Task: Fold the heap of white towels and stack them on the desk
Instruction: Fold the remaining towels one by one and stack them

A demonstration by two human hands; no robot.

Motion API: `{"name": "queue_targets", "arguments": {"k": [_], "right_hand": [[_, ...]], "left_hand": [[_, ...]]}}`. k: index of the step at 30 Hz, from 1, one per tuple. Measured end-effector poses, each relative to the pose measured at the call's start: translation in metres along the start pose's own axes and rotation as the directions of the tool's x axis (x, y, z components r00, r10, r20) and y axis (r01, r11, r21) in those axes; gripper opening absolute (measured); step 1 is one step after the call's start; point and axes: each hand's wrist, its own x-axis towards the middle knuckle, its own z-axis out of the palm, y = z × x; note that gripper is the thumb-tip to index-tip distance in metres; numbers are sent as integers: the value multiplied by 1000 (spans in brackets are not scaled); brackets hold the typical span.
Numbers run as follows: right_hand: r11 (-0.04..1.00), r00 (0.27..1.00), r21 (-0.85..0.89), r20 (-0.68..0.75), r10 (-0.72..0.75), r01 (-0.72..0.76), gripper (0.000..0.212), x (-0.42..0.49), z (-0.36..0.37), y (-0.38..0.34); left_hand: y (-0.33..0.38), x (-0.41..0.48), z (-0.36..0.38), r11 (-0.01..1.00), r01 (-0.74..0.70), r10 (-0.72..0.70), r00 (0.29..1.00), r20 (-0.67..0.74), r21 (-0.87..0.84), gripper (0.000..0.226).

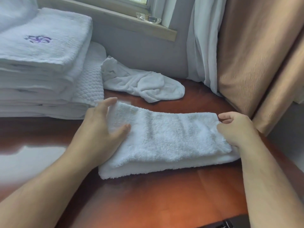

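Left hand: flat on folded towel, 9 o'clock end. Right hand: pinching its 3 o'clock end. Stack at 10 o'clock on desk; crumpled towel at 12.

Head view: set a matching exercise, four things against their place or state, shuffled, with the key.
Things:
1. folded towel
2. crumpled towel
3. towel stack
4. glass dish

Places or states:
A. on the windowsill
B. at the left of the desk, purple embroidery on top
C. one end gripped by the right hand
D. lying loose on the desk near the wall

Pairs: 1-C, 2-D, 3-B, 4-A
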Motion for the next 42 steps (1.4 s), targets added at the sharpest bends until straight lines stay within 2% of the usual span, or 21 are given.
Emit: {"name": "queue_targets", "arguments": {"k": [3, 5, 9, 11, 12, 13, 16, 18, 21, 22, 24, 26, 29, 31, 32, 34, 35, 36, 38, 40, 42], "right_hand": [[999, 994, 5, 102, 31, -32, 41, -5, 5, -3], [1000, 995, 19, 96, -5, 3, 43, -10, 7, 0], [977, 964, 147, -236, -119, 156, 32, -19, 0, 3], [967, 901, 42, -375, -217, 250, 27, -23, -5, 2], [963, 885, -31, -388, -259, 269, 26, -24, -7, 1], [961, 893, -100, -354, -277, 258, 26, -25, -9, 0], [922, 974, -354, -104, -203, 154, 27, -26, -10, -4], [863, 981, -485, -40, -187, 145, 27, -30, -10, -6], [886, 933, -386, -140, -331, 257, 28, -38, -8, -19], [896, 925, -305, -97, -367, 324, 32, -41, -3, -26], [907, 921, -182, 168, -352, 380, 49, -51, 14, -39], [894, 886, -244, 378, -269, 376, 62, -62, 33, -40], [862, 892, -330, 373, -257, 386, 65, -61, 46, -35], [872, 909, -292, 266, -321, 394, 55, -64, 47, -37], [869, 897, -229, 160, -412, 439, 44, -68, 46, -41], [782, 781, -103, -56, -622, 615, 19, -86, 44, -50], [710, 705, -32, -99, -702, 703, 17, -98, 42, -53], [655, 660, 77, -68, -749, 751, 23, -113, 40, -58], [646, 628, 259, 160, -762, 718, 53, -144, 38, -71], [651, 575, 193, 335, -747, 734, 92, -170, 45, -77], [633, 579, 54, 353, -736, 772, 103, -186, 58, -81]], "left_hand": [[1, -1, -7, 995, -63, 74, 987, 145, -80, 73], [1, -2, -11, 994, -80, 92, 978, 186, -70, 75], [2, -6, -10, 998, -64, 67, 985, 157, -22, 55], [2, -8, -9, 999, -31, 28, 986, 165, 20, 62], [2, -8, -9, 999, -14, 6, 985, 174, 45, 68], [3, -9, -9, 998, 3, -15, 982, 186, 67, 74], [7, -10, -5, 990, 24, -54, 976, 209, 141, 81], [11, -13, 0, 982, 5, -47, 975, 219, 189, 78], [12, -14, 2, 975, -17, -38, 970, 242, 221, 77], [11, -14, 2, 976, -15, -42, 966, 255, 218, 79], [10, -15, 1, 979, -8, -48, 961, 271, 203, 82], [9, -16, 1, 983, -6, -41, 967, 252, 185, 82], [7, -12, -3, 998, 20, -28, 988, 150, 51, 60], [4, -6, -9, 995, 57, -49, 994, 95, -85, 41], [2, -5, -12, 987, 83, -72, 994, 85, -138, 38], [-1, -6, -17, 961, 139, -121, 989, 90, -238, 34], [-3, -6, -19, 941, 162, -141, 986, 91, -296, 29], [-4, -7, -21, 916, 184, -164, 983, 87, -356, 24], [-5, -6, -23, 843, 241, -221, 970, 98, -481, 23], [-5, -5, -25, 678, 323, -287, 943, 166, -661, 30], [-3, -7, -26, 465, 333, -282, 934, 220, -820, 23]]}}
